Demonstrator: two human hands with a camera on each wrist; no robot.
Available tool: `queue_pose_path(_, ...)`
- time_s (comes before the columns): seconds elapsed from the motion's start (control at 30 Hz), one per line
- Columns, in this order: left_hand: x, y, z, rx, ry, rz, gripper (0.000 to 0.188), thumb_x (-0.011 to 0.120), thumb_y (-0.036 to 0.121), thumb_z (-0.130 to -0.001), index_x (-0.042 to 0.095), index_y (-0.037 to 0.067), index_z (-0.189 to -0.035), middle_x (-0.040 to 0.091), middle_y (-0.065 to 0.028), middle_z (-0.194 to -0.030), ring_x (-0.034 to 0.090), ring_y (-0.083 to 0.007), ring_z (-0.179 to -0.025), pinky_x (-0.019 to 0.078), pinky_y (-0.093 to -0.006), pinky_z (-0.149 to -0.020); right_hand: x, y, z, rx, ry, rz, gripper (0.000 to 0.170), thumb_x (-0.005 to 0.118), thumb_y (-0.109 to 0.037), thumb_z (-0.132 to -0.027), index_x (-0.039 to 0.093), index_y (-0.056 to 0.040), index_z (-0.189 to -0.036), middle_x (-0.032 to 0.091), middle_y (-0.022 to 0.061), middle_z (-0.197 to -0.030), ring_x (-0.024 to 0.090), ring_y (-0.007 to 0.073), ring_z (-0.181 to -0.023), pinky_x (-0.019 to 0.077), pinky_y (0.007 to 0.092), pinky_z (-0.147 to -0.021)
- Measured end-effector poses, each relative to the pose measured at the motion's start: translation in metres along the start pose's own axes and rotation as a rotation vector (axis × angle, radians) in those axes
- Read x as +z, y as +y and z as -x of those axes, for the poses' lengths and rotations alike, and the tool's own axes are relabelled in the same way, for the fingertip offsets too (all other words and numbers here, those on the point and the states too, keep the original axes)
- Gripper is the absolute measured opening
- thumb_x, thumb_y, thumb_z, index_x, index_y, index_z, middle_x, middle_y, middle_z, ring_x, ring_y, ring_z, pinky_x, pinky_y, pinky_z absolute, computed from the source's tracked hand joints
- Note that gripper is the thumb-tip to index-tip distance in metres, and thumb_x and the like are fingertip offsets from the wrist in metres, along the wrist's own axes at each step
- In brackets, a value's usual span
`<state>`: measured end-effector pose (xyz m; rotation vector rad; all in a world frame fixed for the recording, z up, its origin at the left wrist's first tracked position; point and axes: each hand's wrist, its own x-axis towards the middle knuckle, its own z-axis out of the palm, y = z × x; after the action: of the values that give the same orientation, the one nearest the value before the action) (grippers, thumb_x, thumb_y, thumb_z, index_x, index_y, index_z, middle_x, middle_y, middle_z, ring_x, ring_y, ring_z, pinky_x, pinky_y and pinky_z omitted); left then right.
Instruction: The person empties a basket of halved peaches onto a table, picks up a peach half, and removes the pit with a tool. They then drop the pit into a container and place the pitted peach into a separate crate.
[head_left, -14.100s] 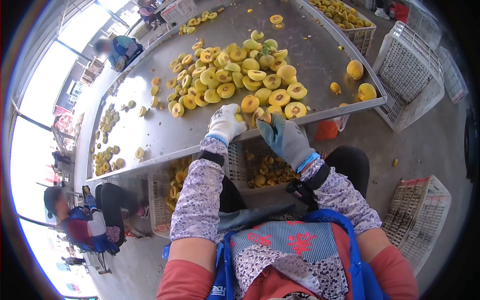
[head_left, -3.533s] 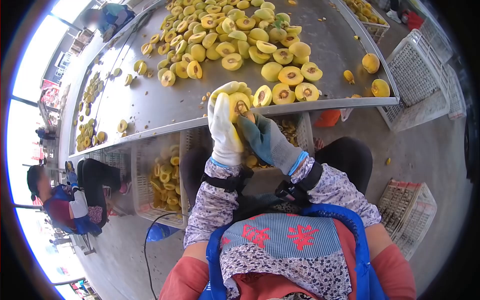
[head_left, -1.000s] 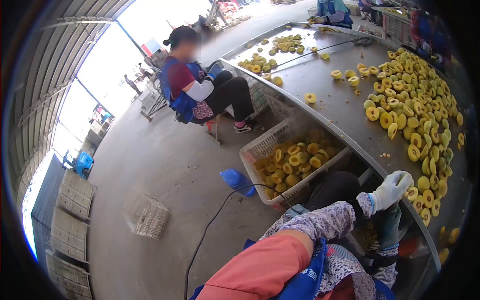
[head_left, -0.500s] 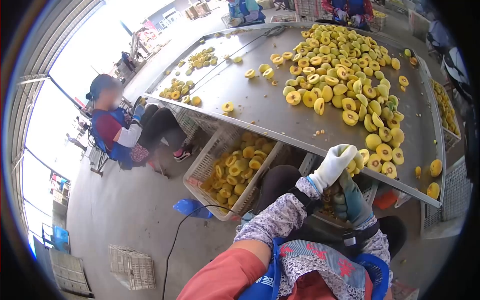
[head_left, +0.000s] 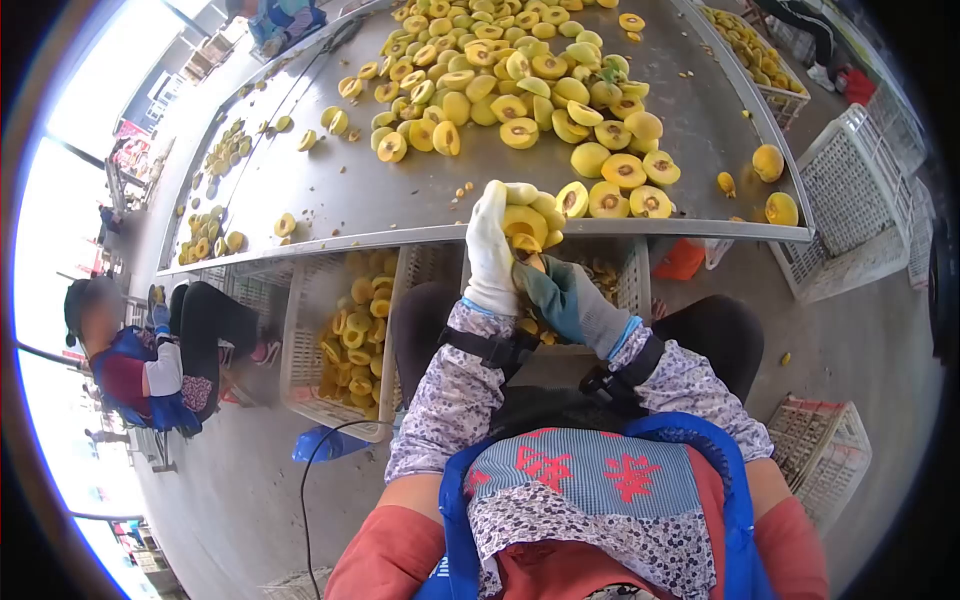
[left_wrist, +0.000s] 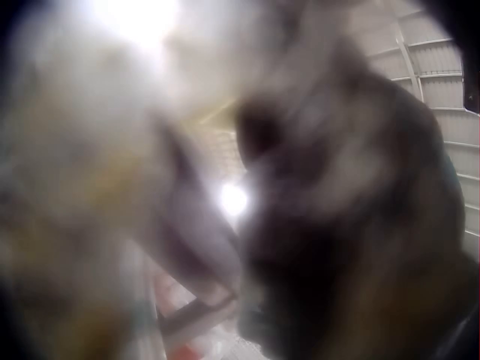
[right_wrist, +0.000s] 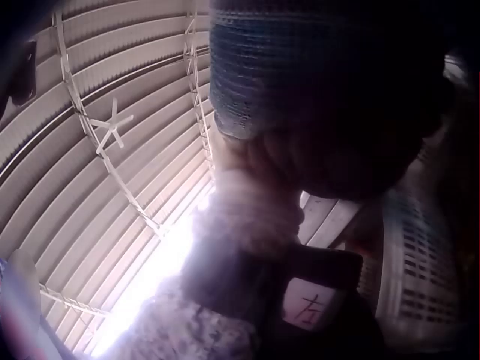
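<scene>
In the head view, my left hand [head_left: 488, 262], in a white glove, holds a halved yellow peach [head_left: 524, 222] above the table's front edge, its cut hollow showing. My right hand [head_left: 578, 305], in a grey and teal glove, meets it from below with bent fingers. A small orange-brown spot shows at the right thumb tip; I cannot tell what the right fingers grip. Several peach halves [head_left: 607, 200] lie at the table's edge just right of my hands. A heap of halves [head_left: 500, 90] spreads behind them. The left wrist view is a blur; the right wrist view shows a dark glove [right_wrist: 255, 75].
The metal table [head_left: 330, 205] has a raised rim. Under it stands a crate [head_left: 300, 350] of peach halves, with another below my hands. White crates [head_left: 835, 190] stand at right, another crate [head_left: 815, 450] lower right. A cable [head_left: 305, 500] runs along the floor. A person [head_left: 150, 370] sits at left.
The head view has swung back from the left to the table in front. My hands again show together at the front edge, with a halved peach in the left one.
</scene>
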<state>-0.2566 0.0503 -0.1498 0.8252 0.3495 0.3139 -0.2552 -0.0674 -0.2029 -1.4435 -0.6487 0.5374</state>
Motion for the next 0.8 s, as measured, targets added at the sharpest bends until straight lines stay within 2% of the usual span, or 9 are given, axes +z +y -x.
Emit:
queue_pose_path(0.17,-0.016,0.018,-0.009,0.011,0.113,0.24,0.031,0.054,0.043,-0.097,0.062,0.014,-0.101,0.068,-0.0054,-0.098,0.066,-0.0249,-0.085,0.0562,-0.0351,-0.069,-0.013,0.006,0.007,-0.067,0.001,0.346,0.039,0.058,-0.039,-0.1,0.065,-0.0007,-0.102,0.069,0.0112,-0.08,0.065,0.0194,-0.07,0.0513,0.0357,-0.067)
queue_pose_path(0.23,-0.035,0.036,-0.006,0.209,0.141,0.109,0.032,0.054,0.042,-0.097,0.063,0.012,-0.105,0.068,-0.0069,-0.102,0.066,-0.0254,-0.086,0.0562,-0.0362,-0.071,-0.022,0.009,0.008,0.144,-0.071,0.646,0.041,0.061,-0.041,-0.096,0.066,-0.001,-0.102,0.069,0.0236,-0.084,0.069,0.0366,-0.079,0.0523,0.0442,-0.069)
queue_pose_path(0.3,-0.048,0.08,0.008,0.255,0.26,0.001,0.035,0.054,0.042,-0.098,0.064,0.01,-0.11,0.069,-0.009,-0.104,0.067,-0.0262,-0.089,0.0564,-0.0374,-0.073,-0.026,0.0,0.01,0.134,0.017,0.723,0.041,0.062,-0.041,-0.096,0.066,-0.0012,-0.101,0.068,0.0252,-0.084,0.067,0.0403,-0.082,0.0518,0.0471,-0.071)
queue_pose_path(0.47,-0.124,0.156,0.016,0.529,0.366,-0.649,0.038,0.061,0.033,-0.095,0.063,0.005,-0.121,0.067,-0.0132,-0.109,0.066,-0.0263,-0.097,0.0567,-0.0368,-0.078,-0.033,-0.016,0.003,0.094,0.205,0.758,0.036,0.063,-0.038,-0.095,0.065,-0.0016,-0.098,0.068,0.0253,-0.083,0.066,0.0427,-0.082,0.0516,0.0492,-0.069)
queue_pose_path(0.53,-0.093,0.159,0.026,0.477,0.888,-1.262,0.039,0.064,0.027,-0.093,0.063,0.001,-0.122,0.067,-0.0154,-0.113,0.064,-0.0272,-0.102,0.0538,-0.0373,-0.085,-0.031,-0.025,0.001,-0.015,0.257,0.646,0.033,0.063,-0.035,-0.095,0.064,-0.0015,-0.095,0.067,0.0245,-0.08,0.066,0.0426,-0.079,0.0511,0.0473,-0.064)
queue_pose_path(0.6,-0.088,0.139,0.006,0.701,0.661,-1.408,0.042,0.066,0.028,-0.091,0.063,-0.002,-0.121,0.066,-0.0175,-0.115,0.062,-0.0297,-0.107,0.0488,-0.0394,-0.093,-0.033,-0.028,0.005,-0.062,0.321,0.64,0.034,0.062,-0.036,-0.095,0.064,-0.0018,-0.097,0.066,0.024,-0.077,0.066,0.0427,-0.076,0.051,0.048,-0.064)
queue_pose_path(0.67,-0.044,0.097,-0.015,0.685,0.251,-1.408,0.049,0.067,0.037,-0.09,0.063,-0.004,-0.118,0.065,-0.0218,-0.117,0.059,-0.0346,-0.112,0.044,-0.0405,-0.1,-0.035,-0.028,-0.005,-0.168,0.413,0.562,0.032,0.062,-0.034,-0.095,0.063,-0.002,-0.096,0.064,0.0232,-0.071,0.064,0.0428,-0.07,0.0492,0.0481,-0.06)
queue_pose_path(0.7,-0.031,0.069,-0.029,0.751,0.222,-1.603,0.052,0.07,0.039,-0.089,0.063,-0.002,-0.12,0.064,-0.0198,-0.121,0.059,-0.0316,-0.114,0.0435,-0.0395,-0.101,-0.039,-0.022,-0.007,-0.207,0.457,0.489,0.029,0.063,-0.031,-0.094,0.062,-0.0018,-0.093,0.063,0.0229,-0.069,0.064,0.0428,-0.067,0.0475,0.0476,-0.056)
queue_pose_path(0.8,0.004,0.003,-0.057,0.533,0.025,-1.924,0.059,0.062,0.052,-0.088,0.062,0.005,-0.125,0.05,-0.0193,-0.141,0.041,-0.0347,-0.135,0.0364,-0.043,-0.11,-0.049,-0.025,-0.005,-0.294,0.477,0.604,0.02,0.061,-0.025,-0.096,0.062,-0.0048,-0.097,0.065,0.021,-0.078,0.062,0.0409,-0.063,0.0462,0.0462,-0.053)
